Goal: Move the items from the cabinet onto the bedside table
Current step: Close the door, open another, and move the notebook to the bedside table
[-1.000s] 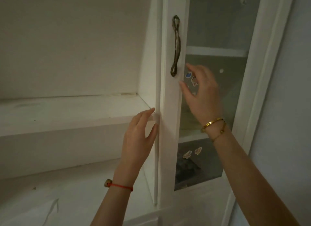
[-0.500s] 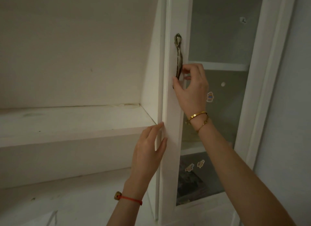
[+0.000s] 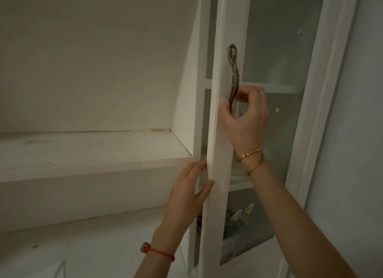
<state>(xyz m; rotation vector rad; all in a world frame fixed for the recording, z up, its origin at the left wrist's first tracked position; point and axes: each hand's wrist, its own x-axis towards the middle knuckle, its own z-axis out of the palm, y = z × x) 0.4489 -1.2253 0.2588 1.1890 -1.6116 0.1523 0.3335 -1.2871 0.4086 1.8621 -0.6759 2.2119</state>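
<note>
A tall white cabinet door (image 3: pixel 217 132) with a frosted glass pane stands slightly ajar, its edge turned toward me. My right hand (image 3: pixel 246 120) is closed around the lower end of the dark metal door handle (image 3: pixel 233 74). My left hand (image 3: pixel 186 195) rests flat on the door's left edge, fingers wrapped behind it, thumb on the front. Behind the glass I make out white shelves (image 3: pixel 269 89) and dim shapes low down; what the cabinet holds is too blurred to tell. Small stickers (image 3: pixel 242 211) sit on the lower glass.
An open white shelf (image 3: pixel 83 153) runs along the left, with a lower surface (image 3: pixel 72 246) beneath it. The cabinet's right frame (image 3: pixel 323 112) meets a pale wall (image 3: pixel 362 132) on the right. The light is dim.
My right hand went from the glass to the handle and closed on it. The door has swung out a little, opening a gap on its left side. My left hand has taken hold of the door's edge.
</note>
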